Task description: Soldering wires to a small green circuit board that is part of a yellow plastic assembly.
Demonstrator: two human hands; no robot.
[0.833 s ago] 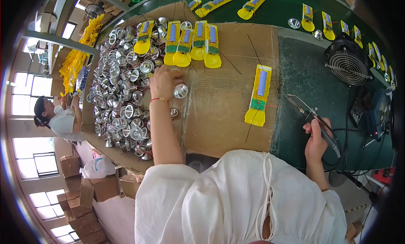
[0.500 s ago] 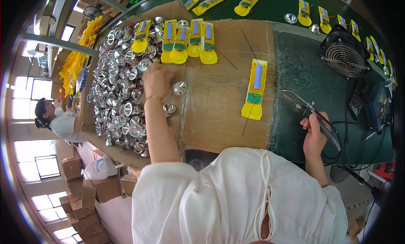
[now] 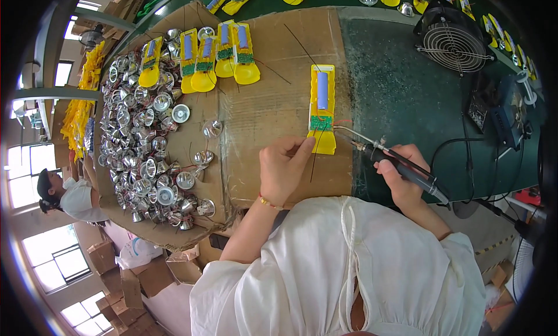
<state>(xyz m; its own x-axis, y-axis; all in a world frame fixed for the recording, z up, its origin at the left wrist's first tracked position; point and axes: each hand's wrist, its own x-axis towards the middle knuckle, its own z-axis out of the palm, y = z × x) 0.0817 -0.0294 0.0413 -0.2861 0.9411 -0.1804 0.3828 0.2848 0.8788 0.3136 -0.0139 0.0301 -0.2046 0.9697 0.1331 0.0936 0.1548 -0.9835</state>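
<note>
On the cardboard sheet lies a yellow plastic lamp housing (image 3: 324, 144) with a purple battery cell (image 3: 322, 92) and a small green circuit board (image 3: 321, 123). My left hand (image 3: 283, 169) is at its lower left edge, thumb and forefinger pinched together; what they hold, if anything, is hidden. A black wire runs past those fingertips. In my right hand (image 3: 404, 176) is a soldering iron (image 3: 401, 166) with a thin bent metal tube along it. The tube's end and the iron's tip point at the board's right edge, by a red wire.
Many silvery reflector cups (image 3: 142, 167) are heaped on the left of the cardboard (image 3: 279, 92). Several more yellow housings (image 3: 203, 80) lie at the far left and along the back. A black fan (image 3: 453, 45) stands far right. A co-worker (image 3: 75, 196) is at the left.
My left hand has come from the reflector heap to the yellow housing. My right hand has brought the soldering iron leftward to the circuit board. The whole view has shifted.
</note>
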